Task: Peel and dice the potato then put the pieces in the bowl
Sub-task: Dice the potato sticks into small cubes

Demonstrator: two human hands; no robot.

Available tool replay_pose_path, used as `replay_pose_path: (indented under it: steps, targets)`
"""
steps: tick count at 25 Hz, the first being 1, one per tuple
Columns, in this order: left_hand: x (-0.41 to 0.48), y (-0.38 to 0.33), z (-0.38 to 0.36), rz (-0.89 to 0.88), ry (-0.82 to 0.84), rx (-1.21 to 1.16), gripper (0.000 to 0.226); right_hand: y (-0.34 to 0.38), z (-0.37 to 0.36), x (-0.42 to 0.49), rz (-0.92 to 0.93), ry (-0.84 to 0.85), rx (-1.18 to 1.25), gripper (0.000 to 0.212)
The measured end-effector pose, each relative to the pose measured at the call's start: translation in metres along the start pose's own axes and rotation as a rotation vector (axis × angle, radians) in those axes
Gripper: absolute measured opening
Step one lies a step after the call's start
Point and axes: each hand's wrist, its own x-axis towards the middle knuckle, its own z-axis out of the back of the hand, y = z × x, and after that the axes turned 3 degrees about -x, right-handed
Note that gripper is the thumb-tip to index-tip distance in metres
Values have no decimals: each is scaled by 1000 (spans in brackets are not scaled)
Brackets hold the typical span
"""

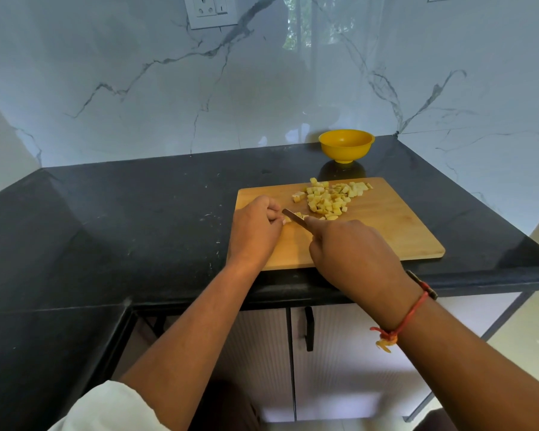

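A wooden cutting board (395,225) lies on the black counter. A heap of several yellow potato cubes (330,197) sits at the board's far middle. My left hand (255,228), fingers curled, pins a small piece of potato (288,219) against the board near its left edge. My right hand (352,259) grips a knife (293,216); its blade points toward the left hand and rests on that piece. The handle is hidden in my fist. An empty yellow bowl (346,146) stands behind the board by the wall.
The black counter (137,225) runs left and wraps toward me in an L. Marble wall panels (199,88) close off the back and right. A cabinet with a black handle (308,328) sits below the counter edge.
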Motion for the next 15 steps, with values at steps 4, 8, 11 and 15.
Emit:
replay_pose_path:
  steps: [4,8,11,15]
  targets:
    - [-1,0,0,-3,-30,-11,15,2,-5,5,-9,53,-10,51]
    - [0,2,1,-13,-33,-16,15,3,-12,5,1,51,-19,53]
    - [2,3,1,-4,-31,-6,13,4,-12,8,-2,69,-54,56]
    - [2,4,1,-6,-29,-3,11,7,-12,18,1,125,-86,57]
